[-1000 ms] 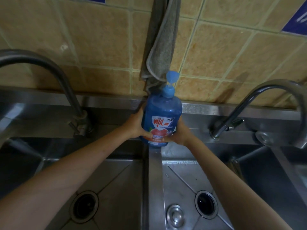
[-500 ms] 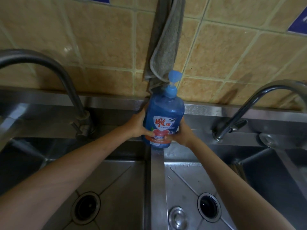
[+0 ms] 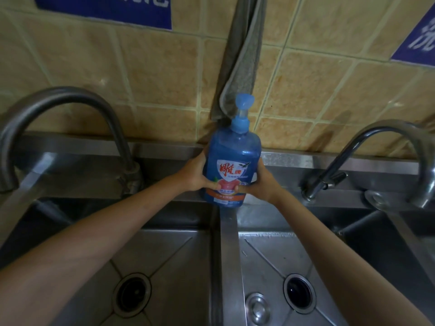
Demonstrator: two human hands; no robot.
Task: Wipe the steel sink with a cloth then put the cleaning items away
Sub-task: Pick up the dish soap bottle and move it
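Observation:
A blue pump bottle of dish soap (image 3: 233, 161) stands upright on the back ledge of the steel sink (image 3: 226, 243), right above the divider between two basins. My left hand (image 3: 194, 175) grips its left side and my right hand (image 3: 261, 182) grips its right side, thumbs across the label. A grey cloth (image 3: 240, 67) hangs on the tiled wall just behind the bottle's pump.
A curved tap (image 3: 70, 128) stands at the back left and another tap (image 3: 367, 161) at the back right. Each basin has a round drain (image 3: 131, 294), and a metal plug (image 3: 257, 307) lies in the right basin. A third basin (image 3: 388, 243) lies far right.
The bottle and both hands have stayed in place on the ledge. The view has tilted up slightly, showing more of the wall.

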